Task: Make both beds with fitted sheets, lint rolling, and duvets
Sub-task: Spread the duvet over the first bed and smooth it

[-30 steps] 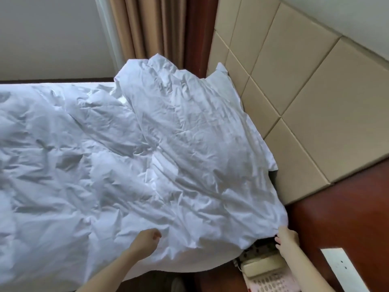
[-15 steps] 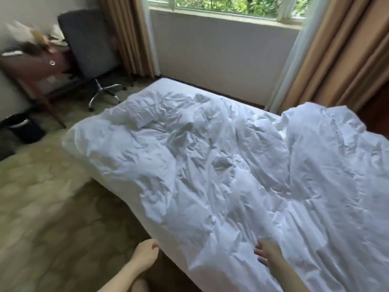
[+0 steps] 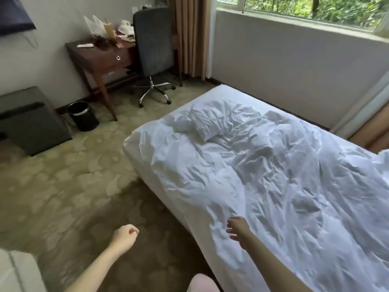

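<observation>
Head view: your right hand (image 3: 236,227), fingers spread, hovers over the crumpled duvet (image 3: 263,175); your left hand (image 3: 125,237) hangs loosely curled, empty. Tugging one-handed could drag the duvet crooked.

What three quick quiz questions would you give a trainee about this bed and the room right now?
1. True or false: the right hand grips a corner of the duvet.
2. The chair by the desk is: A grey, on wheels; B wooden, four-legged; C a red stool.
3. Fill in: the left hand holds nothing, above the ____.
Key: 1 false, its fingers are spread over the duvet. 2 A. 3 carpet.
</observation>
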The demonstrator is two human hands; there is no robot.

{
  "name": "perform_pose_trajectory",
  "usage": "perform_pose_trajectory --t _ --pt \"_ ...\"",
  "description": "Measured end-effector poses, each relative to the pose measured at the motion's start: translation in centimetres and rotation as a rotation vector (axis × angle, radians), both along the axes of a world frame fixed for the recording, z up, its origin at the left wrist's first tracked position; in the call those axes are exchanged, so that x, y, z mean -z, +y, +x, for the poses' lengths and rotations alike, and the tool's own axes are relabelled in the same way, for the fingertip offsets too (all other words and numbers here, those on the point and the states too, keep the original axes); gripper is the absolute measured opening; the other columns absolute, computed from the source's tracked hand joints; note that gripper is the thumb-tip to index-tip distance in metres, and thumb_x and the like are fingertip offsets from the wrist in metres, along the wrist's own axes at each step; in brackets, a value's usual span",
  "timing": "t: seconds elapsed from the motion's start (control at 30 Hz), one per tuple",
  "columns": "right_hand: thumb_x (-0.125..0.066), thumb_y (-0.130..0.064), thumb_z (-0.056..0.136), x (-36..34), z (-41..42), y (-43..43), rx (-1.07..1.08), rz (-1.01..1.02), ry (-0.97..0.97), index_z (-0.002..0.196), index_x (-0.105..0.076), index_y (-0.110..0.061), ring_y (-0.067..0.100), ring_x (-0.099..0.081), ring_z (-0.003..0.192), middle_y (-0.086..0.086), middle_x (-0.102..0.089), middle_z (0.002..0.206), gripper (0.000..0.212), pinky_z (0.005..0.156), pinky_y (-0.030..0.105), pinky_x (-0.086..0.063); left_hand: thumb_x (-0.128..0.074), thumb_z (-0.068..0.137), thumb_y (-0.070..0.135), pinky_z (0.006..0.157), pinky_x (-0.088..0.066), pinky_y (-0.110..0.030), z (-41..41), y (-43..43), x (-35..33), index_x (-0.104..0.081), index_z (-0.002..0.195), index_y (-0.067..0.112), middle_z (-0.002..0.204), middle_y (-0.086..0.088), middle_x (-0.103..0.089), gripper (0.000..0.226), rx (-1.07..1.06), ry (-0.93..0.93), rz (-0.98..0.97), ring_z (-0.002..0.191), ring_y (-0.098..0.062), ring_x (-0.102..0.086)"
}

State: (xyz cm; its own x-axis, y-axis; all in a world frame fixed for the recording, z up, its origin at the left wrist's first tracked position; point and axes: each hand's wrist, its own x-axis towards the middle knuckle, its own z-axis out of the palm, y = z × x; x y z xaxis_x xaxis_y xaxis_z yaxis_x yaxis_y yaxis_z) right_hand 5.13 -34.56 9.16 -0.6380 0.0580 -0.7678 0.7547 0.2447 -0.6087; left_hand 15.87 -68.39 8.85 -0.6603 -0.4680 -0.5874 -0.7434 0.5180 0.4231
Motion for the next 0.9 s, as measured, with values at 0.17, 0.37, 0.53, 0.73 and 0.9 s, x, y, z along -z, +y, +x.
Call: perform_pose_trajectory --t 0.17,0.37,0.53,0.73,0.9 --pt "-0.038 0.007 0.084 0.1 -8.1 -6.6 -0.021 0.003 0.058 0.067 -0.033 -0.018 0.015 -0.026 0.048 0.004 -0.027 0.064 0.03 0.048 0.021 -0.017 -0.048 0.093 0.011 0.073 -0.046 -0.026 -8.6 -4.2 -0.1 -0.066 0.094 0.017 0.097 -0.002 -0.066 0.019 0.024 0.03 0.05 0.089 -0.021 -0.063" --pt "-0.041 0.003 0.088 2.9 -21.3 -12.9 0.031 0.022 0.022 0.075 -0.048 -0.011 0.019 -0.039 0.055 0.008 -0.039 0.069 0.021 0.054 0.024 -0.028 -0.047 0.094 0.011 0.081 -0.048 -0.027 -21.6 -10.7 1.5 -0.065 0.095 0.018 0.1 -0.002 -0.064 0.019 -0.009 0.006 0.105 0.093 -0.021 -0.062" --pt "-0.04 0.003 0.085 3.1 -29.6 -18.6 0.046 -0.025 -0.048 0.071 -0.04 -0.017 0.017 -0.034 0.054 0.005 -0.034 0.067 0.024 0.053 0.023 -0.021 -0.044 0.095 0.007 0.063 -0.045 -0.024 -32.0 -17.3 0.1 -0.063 0.094 0.012 0.089 -0.004 -0.063 0.02 -0.067 -0.018 0.072 0.066 -0.017 -0.057" --pt "-0.042 0.002 0.087 3.2 -34.2 -23.2 0.076 -0.046 -0.127 0.08 -0.047 -0.008 0.016 -0.033 0.058 0.005 -0.035 0.07 0.013 0.053 0.023 -0.022 -0.039 0.098 0.016 0.059 -0.042 -0.026 -42.2 -22.8 0.4 -0.058 0.1 0.013 0.093 -0.003 -0.059 0.019 -0.228 -0.04 0.16 0.081 -0.022 -0.06" --pt "-0.043 0.001 0.09 4.6 -33.4 -25.5 0.227 -0.01 -0.243 0.089 -0.049 0.009 0.018 -0.036 0.058 0.007 -0.04 0.07 0.009 0.054 0.023 -0.022 -0.044 0.099 0.032 0.096 -0.039 -0.043 -47.4 -24.9 3.3 -0.051 0.12 0.011 0.122 -0.011 -0.055 0.03 -0.402 -0.21 0.438 0.11 -0.028 -0.054"
